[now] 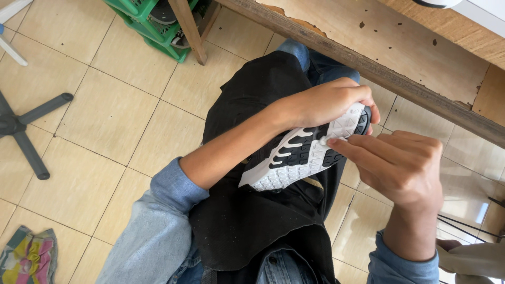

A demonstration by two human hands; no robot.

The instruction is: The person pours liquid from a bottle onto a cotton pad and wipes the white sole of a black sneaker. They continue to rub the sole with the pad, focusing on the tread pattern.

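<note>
A black apron (247,221) is seen spread over the lap, with denim sleeves (152,231) at either side of it. On the apron a shoe (302,155) is held sole-up, its sole white with black grooved patches, lying across the far part of the lap above the knee. The right hand (400,165) is brought against the sole from the right — its fingers are drawn together, and a small white bit at the fingertips (336,142) is pressed to the sole or pinched there; which of the two cannot be told. The left hand (329,102) is curled over the far end of the shoe, its fingers wrapped round the edge so that the shoe is gripped and steadied. Beyond the lap a tiled floor (105,115) is seen, with a crumpled coloured cloth (26,252) lying at the near left corner of the view and the dark legs of a chair base (26,126) farther left. At the far side a worn wooden table (400,42) is set — its edge runs aslant above the hands — and a green crate (152,23) with shoes in it stands beside the table leg (189,31).
</note>
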